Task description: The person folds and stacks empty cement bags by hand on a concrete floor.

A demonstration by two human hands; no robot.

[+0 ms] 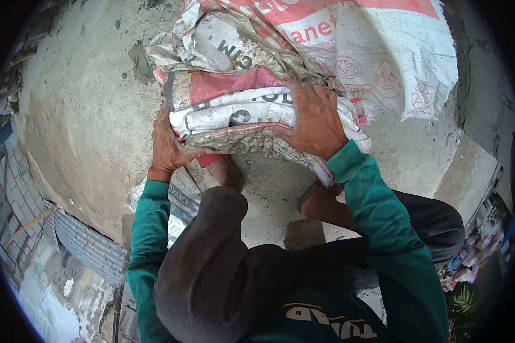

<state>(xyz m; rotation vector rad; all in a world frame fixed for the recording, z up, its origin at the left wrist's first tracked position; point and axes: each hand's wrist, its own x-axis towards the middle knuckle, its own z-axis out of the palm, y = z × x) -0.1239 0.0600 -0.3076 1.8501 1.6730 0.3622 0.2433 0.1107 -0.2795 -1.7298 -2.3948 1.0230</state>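
A bundle of folded woven cement sacks [237,117], white with red and grey dirty parts, lies across the ground in front of my feet. My left hand [170,147] grips its left end, thumb along the near edge and fingers on the far side, partly hidden. Over the right part of the bundle, my right hand [315,121] clasps it, fingers across the top and thumb at the near edge. Touching the bundle's far side is a loose, crumpled sack [223,43]. A flat red-and-white sack [377,54] with printed lettering spreads out to the right.
Rough concrete ground [91,114] surrounds the sacks. Another printed sack [180,194] lies by my left leg. Corrugated sheet [88,237] stands at the lower left, and a heap of litter [475,243] lies at the right. A concrete ledge [469,171] runs nearby.
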